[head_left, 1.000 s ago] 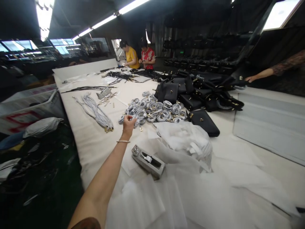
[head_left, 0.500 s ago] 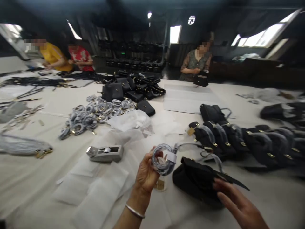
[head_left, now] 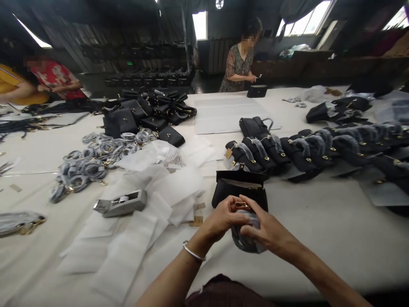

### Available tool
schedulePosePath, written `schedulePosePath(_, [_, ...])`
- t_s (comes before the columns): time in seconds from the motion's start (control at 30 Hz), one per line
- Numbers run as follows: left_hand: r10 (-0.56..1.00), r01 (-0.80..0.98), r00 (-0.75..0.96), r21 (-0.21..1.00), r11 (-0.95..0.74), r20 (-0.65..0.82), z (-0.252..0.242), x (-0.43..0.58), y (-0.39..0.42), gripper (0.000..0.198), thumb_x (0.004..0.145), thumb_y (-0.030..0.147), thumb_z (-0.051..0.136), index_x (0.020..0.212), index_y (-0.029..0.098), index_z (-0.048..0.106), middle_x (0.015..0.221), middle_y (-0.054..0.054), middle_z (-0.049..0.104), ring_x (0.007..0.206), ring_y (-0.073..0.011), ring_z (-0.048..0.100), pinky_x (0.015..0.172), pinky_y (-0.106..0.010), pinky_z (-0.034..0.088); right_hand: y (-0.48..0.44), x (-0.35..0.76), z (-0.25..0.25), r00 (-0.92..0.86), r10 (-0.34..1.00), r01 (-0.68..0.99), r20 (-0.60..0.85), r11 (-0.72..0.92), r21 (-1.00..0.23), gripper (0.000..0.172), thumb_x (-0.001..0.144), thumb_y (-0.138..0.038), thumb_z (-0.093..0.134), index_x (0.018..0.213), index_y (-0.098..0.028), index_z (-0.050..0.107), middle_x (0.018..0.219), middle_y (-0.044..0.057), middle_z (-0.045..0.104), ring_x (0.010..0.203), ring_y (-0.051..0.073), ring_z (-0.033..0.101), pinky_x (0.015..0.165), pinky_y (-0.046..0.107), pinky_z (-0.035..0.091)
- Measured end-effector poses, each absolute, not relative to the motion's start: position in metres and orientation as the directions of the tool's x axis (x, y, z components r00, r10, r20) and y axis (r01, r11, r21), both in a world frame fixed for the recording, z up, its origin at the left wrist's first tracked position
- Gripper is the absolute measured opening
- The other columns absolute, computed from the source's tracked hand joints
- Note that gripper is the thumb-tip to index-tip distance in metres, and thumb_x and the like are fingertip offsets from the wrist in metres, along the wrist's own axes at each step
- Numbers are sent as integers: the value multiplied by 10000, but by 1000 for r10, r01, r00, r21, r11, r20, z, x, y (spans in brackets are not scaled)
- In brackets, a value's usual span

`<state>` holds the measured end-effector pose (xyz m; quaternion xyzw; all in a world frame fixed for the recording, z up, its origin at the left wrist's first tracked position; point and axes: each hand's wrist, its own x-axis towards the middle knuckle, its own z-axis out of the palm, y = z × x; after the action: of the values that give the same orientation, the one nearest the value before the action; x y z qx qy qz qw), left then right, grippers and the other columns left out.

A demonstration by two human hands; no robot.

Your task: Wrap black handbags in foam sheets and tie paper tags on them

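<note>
Both hands grip one coiled, plastic-wrapped bag strap (head_left: 244,243) with gold hardware at its top. My left hand (head_left: 225,218), a silver bangle on its wrist, closes on the coil's left side. My right hand (head_left: 265,228) is wrapped round the right side, thumb across the front. Just behind them a black handbag (head_left: 236,192) stands on the table with its flap raised and its mouth open. The hands hide the bag's lower front. A brown paper tag (head_left: 197,221) lies left of it.
A tape dispenser (head_left: 123,203) and white foam sheets (head_left: 128,256) lie on the left, with a heap of wrapped straps (head_left: 84,168) beyond. Black handbags (head_left: 150,108) are piled behind; others stand in a row (head_left: 306,149) at right. A co-worker (head_left: 238,64) stands across the table.
My right hand has left the black handbag and joined my left hand on the coiled strap. The strap has moved right and lower, before the bag, whose flap now stands up. The view has turned right.
</note>
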<state>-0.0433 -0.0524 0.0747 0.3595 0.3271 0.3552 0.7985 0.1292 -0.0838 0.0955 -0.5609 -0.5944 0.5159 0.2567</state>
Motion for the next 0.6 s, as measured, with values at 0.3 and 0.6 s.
schedulePosePath(0.3, [919,459,391,875,-150,-47,59,-51,-30,229,879,313,619,1086,215,626,974,-16,658,902,-181,611,810,-309,460,-115,152,48,-391,800,459,-455,-259,-850,165,865,-366,507,819,-219,566,709,-14,623,654,162,571,620,271,460])
schedulePosePath(0.6, [797,764,604,293,-574,-13,23,-22,55,298,892,450,622,965,163,656,909,-97,671,897,-271,623,866,-420,431,-112,193,6,-112,890,263,-442,-402,-877,398,806,-612,550,891,-230,626,788,33,650,784,249,622,753,363,525])
